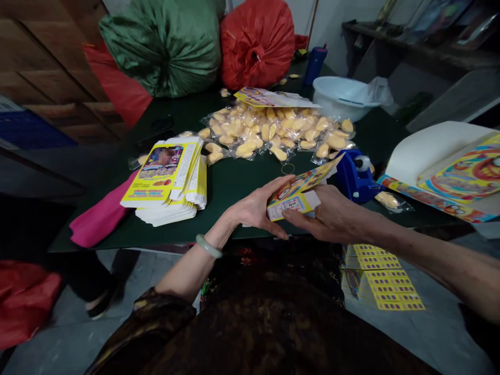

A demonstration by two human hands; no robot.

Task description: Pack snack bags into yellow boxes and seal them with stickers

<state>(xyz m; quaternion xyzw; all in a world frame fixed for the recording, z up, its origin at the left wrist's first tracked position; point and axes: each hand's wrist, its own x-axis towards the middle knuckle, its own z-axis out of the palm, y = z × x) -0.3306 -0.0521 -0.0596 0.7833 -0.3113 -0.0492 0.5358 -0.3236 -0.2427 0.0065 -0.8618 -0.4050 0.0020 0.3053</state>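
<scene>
Between both hands, over the table's near edge, I hold a yellow printed carton point(294, 202) with its white end flaps sticking out. My left hand point(260, 208), below a pale green bangle, grips the carton's left side with the thumb underneath. On the right side my right hand point(330, 213) has its fingers and thumb around the carton's end. To the left lies a stack of flat yellow cartons point(156, 174). A blue tape dispenser point(357, 177) stands just beyond my right hand. Behind the carton is a heap of yellow pieces in clear wrappers point(269, 130).
A green sack point(167, 47) and a red sack point(258, 44) stand at the back beside a white basin point(344, 96). An open display box point(449, 172) is at right, pink cloth point(103, 213) at left. Yellow printed boxes point(386, 278) sit below the table. Someone's foot point(99, 304) shows at lower left.
</scene>
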